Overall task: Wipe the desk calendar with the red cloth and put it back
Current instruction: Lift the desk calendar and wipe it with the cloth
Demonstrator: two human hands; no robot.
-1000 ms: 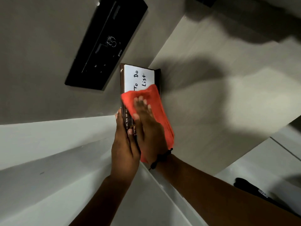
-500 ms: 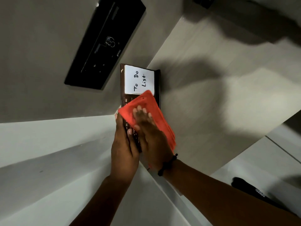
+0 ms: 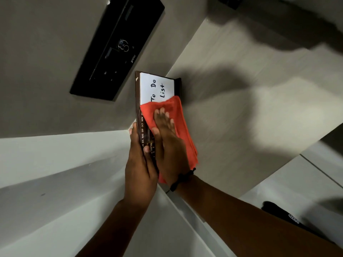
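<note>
Red cloth (image 3: 167, 110) higher on desk calendar (image 3: 156, 87) again

There is one view only, from a wide-angle camera worn on the person's head. It looks forward and down along both forearms, which enter from the bottom edge and meet near the middle of the frame. The view is strongly rolled, so wall and surface edges run diagonally. The hands sit close to the lens: the left hand (image 3: 138, 169) and right hand (image 3: 167, 143) fill the centre, with the desk calendar (image 3: 156, 86) just beyond them. A black panel (image 3: 118, 45) lies farther off, upper left.
</note>
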